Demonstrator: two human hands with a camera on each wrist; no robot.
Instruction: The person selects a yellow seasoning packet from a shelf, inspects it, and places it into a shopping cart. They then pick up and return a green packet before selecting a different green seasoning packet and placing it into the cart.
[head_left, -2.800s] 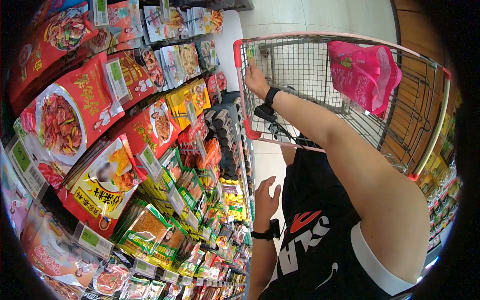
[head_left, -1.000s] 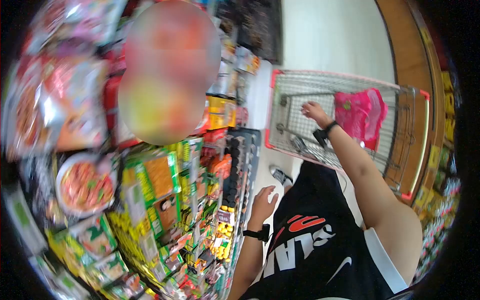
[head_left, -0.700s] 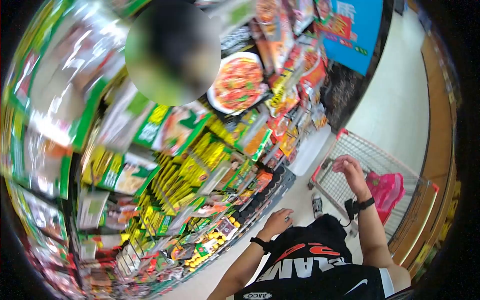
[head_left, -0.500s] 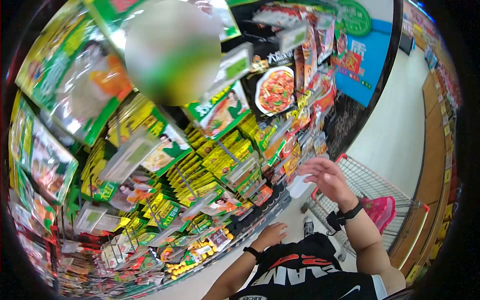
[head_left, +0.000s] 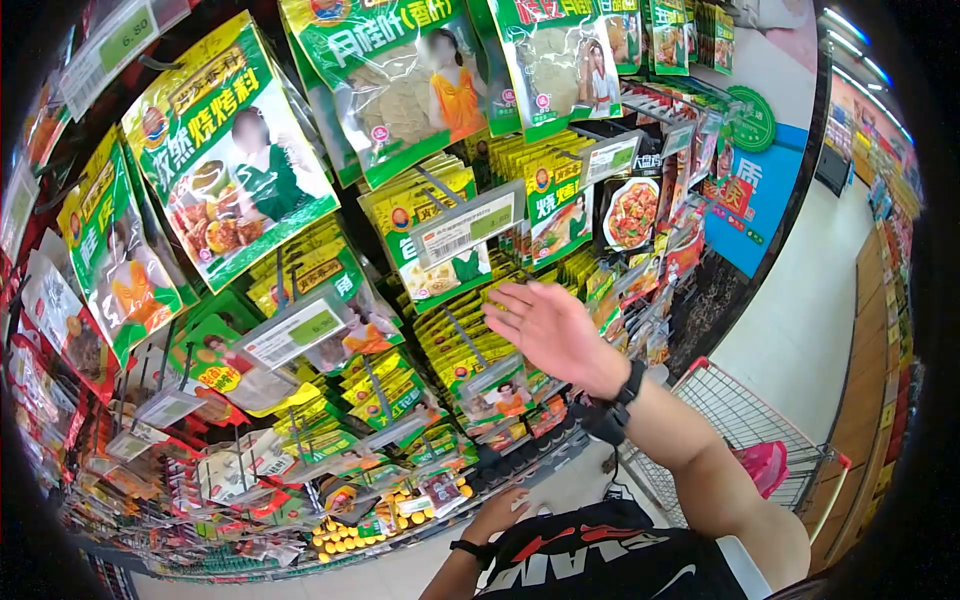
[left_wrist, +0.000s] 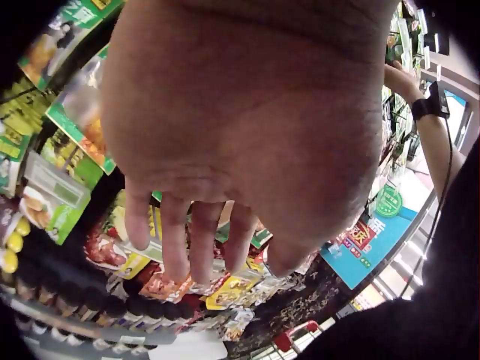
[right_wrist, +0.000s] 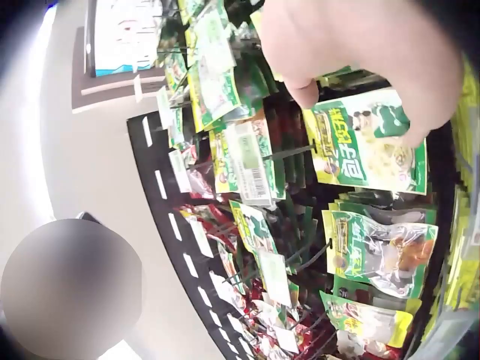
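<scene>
In the head view my right hand (head_left: pixel 555 330) is raised before the hanging seasoning packets, its fingers extended and holding nothing visible. A yellow-green packet (head_left: pixel 440 275) hangs just beyond its fingertips. The right wrist view shows this hand (right_wrist: pixel 367 56) over a green and white packet (right_wrist: pixel 360 146); whether it touches cannot be told. My left hand (head_left: pixel 500 515) is low beside the bottom of the rack, with nothing visible in it. In the left wrist view its fingers hang loosely apart in front of the shelves (left_wrist: pixel 240 150).
Several price tags (head_left: pixel 468 228) stick out on hooks among the packets. The shopping cart (head_left: pixel 800 450) stands at the right, with a pink bag (head_left: pixel 765 467) in it. Beyond it runs the pale aisle floor (head_left: pixel 800 310), past a wooden display base (head_left: pixel 865 400). A blue sign (head_left: pixel 755 220) is at the rack's far end.
My right hand has left the cart's front rim and moved up and left to the green packets. The view has turned toward the rack, and the cart now appears lower at the right.
</scene>
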